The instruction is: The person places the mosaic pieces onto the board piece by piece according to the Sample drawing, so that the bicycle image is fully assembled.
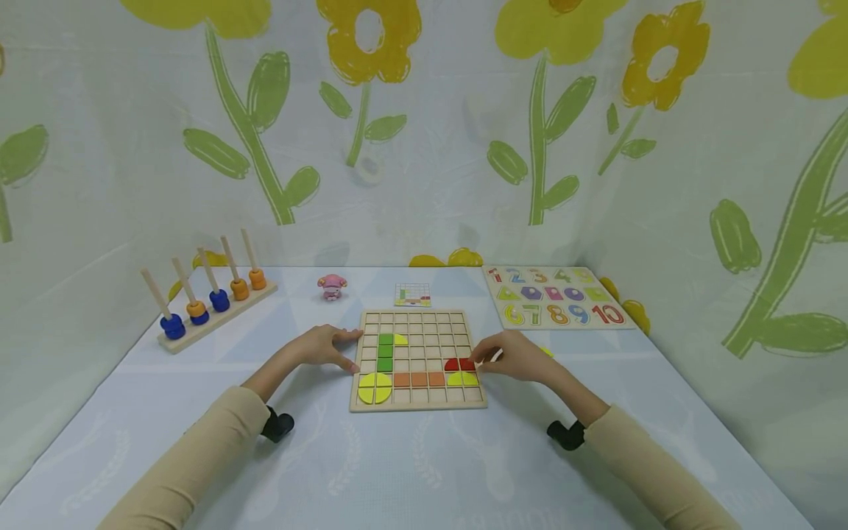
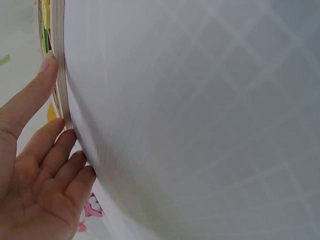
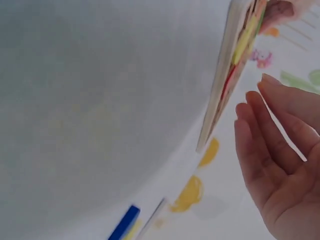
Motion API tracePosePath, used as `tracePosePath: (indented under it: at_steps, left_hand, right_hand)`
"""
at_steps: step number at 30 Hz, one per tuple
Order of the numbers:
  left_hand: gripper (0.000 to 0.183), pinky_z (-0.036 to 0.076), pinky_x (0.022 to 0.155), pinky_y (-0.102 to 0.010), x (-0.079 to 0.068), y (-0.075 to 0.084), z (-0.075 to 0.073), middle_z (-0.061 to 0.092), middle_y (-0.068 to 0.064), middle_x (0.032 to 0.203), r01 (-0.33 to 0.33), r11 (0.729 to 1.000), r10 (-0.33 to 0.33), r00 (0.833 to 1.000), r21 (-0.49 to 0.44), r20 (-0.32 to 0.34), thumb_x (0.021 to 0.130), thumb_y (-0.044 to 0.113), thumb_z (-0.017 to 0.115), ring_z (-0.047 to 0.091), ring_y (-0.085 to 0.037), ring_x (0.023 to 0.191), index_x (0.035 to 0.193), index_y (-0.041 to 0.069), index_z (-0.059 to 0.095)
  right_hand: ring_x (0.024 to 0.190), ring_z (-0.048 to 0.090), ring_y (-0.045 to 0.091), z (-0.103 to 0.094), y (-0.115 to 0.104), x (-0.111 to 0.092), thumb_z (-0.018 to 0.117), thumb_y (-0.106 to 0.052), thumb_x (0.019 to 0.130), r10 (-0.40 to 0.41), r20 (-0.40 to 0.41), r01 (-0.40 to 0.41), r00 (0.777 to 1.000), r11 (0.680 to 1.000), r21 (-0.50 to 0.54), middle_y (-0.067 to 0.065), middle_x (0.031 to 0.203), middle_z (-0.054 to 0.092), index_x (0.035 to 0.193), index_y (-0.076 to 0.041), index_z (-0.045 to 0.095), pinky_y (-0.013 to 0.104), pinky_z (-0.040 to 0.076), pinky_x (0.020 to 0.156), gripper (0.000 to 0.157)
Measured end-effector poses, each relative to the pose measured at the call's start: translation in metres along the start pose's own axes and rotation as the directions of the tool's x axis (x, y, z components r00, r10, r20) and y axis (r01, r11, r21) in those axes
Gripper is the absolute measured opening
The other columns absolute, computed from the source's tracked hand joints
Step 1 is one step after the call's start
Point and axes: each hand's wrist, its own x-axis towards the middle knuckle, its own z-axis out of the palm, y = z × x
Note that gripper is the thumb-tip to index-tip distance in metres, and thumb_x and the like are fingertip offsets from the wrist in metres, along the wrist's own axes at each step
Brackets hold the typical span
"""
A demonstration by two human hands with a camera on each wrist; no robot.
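A wooden grid board [image 1: 424, 401] lies flat on the table and carries coloured pieces. Three green squares [image 1: 386, 352] form a column beside a yellow quarter-circle [image 1: 400, 340]. Lower down are a yellow circle of quarters [image 1: 375, 389], three orange squares [image 1: 419, 379] and a yellow half-circle [image 1: 462, 379]. Two red quarter-circles [image 1: 452, 365] sit just above that half-circle. My left hand [image 1: 322, 346] touches the board's left edge with thumb and fingers extended. At the right edge, my right hand [image 1: 513, 355] has its fingertips by the right red piece; its fingers are loosely bent, with nothing visible between them.
A small pattern card [image 1: 413, 294] lies behind the board. A pink figurine [image 1: 332, 287] and a peg stacker [image 1: 218, 318] stand at left. A number puzzle [image 1: 559, 298] lies at back right. Part of a yellow piece [image 1: 546, 352] shows behind the right hand.
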Motion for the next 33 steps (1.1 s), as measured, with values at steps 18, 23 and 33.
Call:
tracePosePath:
  at_steps: [18, 23, 33]
  left_hand:
    - [0.083, 0.03, 0.105, -0.062, 0.0, -0.001, 0.0, 0.037, -0.026, 0.147, -0.006, 1.0, 0.006, 1.0, -0.004, 0.002, 0.076, 0.038, 0.082, 0.031, -0.044, 0.137, 0.146, 0.013, 0.043]
    - [0.082, 0.03, 0.105, -0.062, 0.0, 0.0, 0.001, 0.037, -0.026, 0.147, -0.007, 1.0, 0.007, 1.0, 0.001, -0.004, 0.076, 0.036, 0.082, 0.032, -0.043, 0.136, 0.145, 0.013, 0.044]
    - [0.082, 0.031, 0.104, -0.062, 0.002, -0.001, 0.002, 0.037, -0.026, 0.147, 0.003, 1.0, -0.003, 1.0, 0.001, -0.006, 0.076, 0.037, 0.082, 0.032, -0.044, 0.136, 0.145, 0.014, 0.044]
  right_hand:
    - [0.082, 0.063, 0.022, -0.042, 0.04, -0.023, 0.07, -0.003, 0.086, 0.221, -0.146, -0.236, 0.964, 0.967, -0.093, 0.01, 0.093, 0.069, 0.102, 0.001, 0.07, 0.033, 0.055, 0.07, 0.016]
    - [0.081, 0.066, 0.025, -0.046, 0.055, -0.029, 0.07, -0.002, 0.086, 0.245, -0.146, -0.259, 0.958, 0.962, -0.084, 0.014, 0.093, 0.07, 0.099, 0.004, 0.07, 0.035, 0.056, 0.071, 0.014]
    - [0.079, 0.06, 0.021, -0.047, 0.075, -0.038, 0.072, -0.009, 0.085, 0.393, -0.141, -0.41, 0.909, 0.902, -0.132, 0.005, 0.086, 0.067, 0.093, -0.001, 0.069, 0.034, 0.052, 0.068, 0.012]
